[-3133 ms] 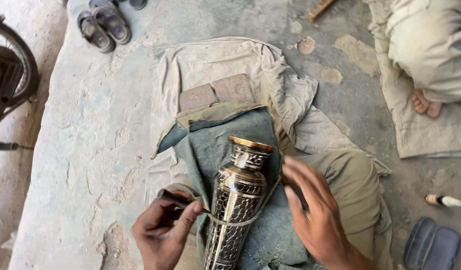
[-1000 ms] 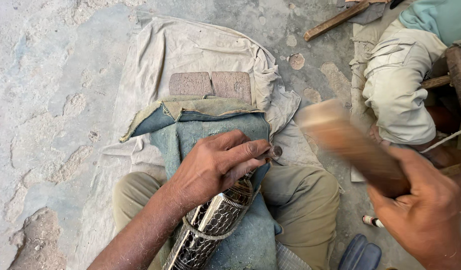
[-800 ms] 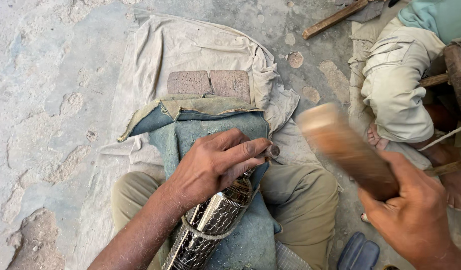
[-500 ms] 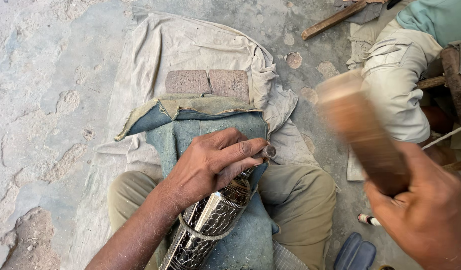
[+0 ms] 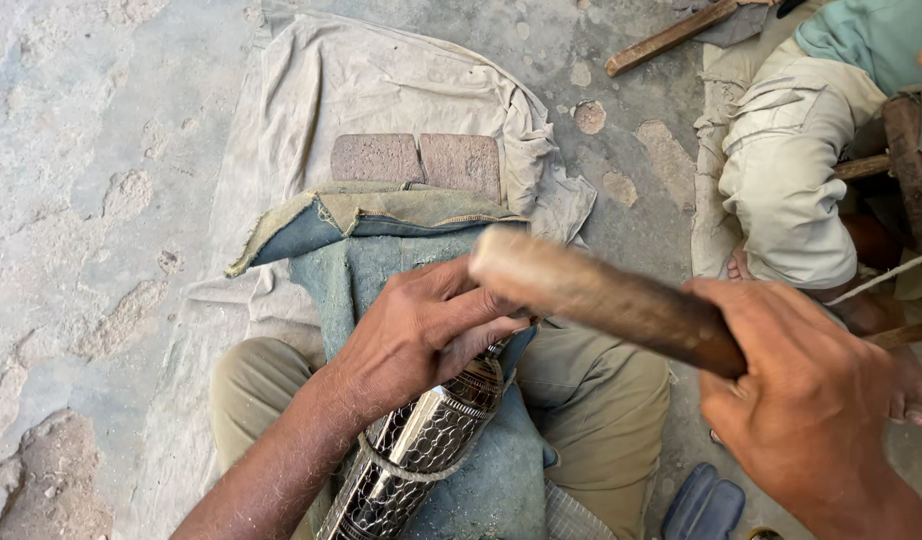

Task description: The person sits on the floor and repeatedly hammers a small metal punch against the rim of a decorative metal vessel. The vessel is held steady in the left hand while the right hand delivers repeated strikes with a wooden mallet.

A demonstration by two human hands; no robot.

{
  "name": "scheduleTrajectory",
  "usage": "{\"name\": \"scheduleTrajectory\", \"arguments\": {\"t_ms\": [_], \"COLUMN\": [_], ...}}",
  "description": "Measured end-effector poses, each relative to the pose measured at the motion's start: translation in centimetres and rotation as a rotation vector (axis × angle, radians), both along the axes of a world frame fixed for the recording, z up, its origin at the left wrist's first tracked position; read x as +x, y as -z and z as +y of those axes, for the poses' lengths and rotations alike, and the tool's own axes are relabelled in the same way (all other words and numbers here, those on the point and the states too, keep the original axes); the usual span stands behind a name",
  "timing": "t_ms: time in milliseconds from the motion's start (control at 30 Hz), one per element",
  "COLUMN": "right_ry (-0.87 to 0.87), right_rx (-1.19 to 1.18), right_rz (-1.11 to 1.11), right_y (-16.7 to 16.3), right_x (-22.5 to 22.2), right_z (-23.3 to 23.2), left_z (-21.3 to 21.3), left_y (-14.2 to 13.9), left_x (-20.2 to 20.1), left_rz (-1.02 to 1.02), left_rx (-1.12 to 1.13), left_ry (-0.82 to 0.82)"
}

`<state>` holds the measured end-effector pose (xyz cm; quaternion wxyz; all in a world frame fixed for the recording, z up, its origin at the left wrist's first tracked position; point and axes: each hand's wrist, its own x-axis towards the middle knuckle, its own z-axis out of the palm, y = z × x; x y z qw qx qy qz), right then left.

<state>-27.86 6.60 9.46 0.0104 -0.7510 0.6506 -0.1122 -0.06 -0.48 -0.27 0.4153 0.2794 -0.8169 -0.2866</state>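
Note:
An engraved metal vase (image 5: 421, 450) lies across my lap on a blue cloth (image 5: 381, 260). My left hand (image 5: 421, 325) rests over the vase's upper end, fingers pinched on a small tool that is mostly hidden under them. My right hand (image 5: 801, 400) grips a wooden mallet (image 5: 601, 295), whose blurred head is down right by my left fingers.
Two bricks (image 5: 416, 160) sit on a pale cloth (image 5: 371, 80) on the concrete floor. Another person (image 5: 811, 150) sits at the right, bare foot near my right hand. A wooden stick (image 5: 671, 35) lies at the top. A blue sandal (image 5: 701, 505) is at the bottom.
The mallet has swung down from its raised position at the right onto the spot by my left fingers. The left hand has stayed on the vase.

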Motion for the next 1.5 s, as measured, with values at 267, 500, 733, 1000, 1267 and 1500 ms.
{"name": "scheduleTrajectory", "arguments": {"t_ms": [267,500,733,1000,1267,1500], "right_ry": [-0.003,0.030,0.076,0.142,0.134,0.074], "right_rx": [-0.019,0.016,0.075,0.083,0.009,0.009], "right_rz": [-0.163,-0.239,-0.288,0.085,0.058,0.167], "right_y": [-2.0,-1.8,0.4,-0.8,-0.9,-1.3], "right_x": [2.6,2.0,-2.4,-3.2,-3.2,-3.1], "right_z": [-1.9,-1.7,0.5,1.4,1.3,1.1], "left_z": [-0.4,0.0,-0.3,-0.5,-0.5,-0.6], "left_y": [-0.1,0.2,0.3,0.0,-0.2,0.0], "left_x": [0.0,0.0,0.0,0.0,-0.1,-0.1], "left_rz": [0.054,0.066,0.077,0.043,0.075,0.033], "left_rx": [-0.020,0.053,-0.007,-0.027,-0.032,0.011], "left_ry": [0.026,-0.021,-0.025,0.014,0.014,0.014]}}
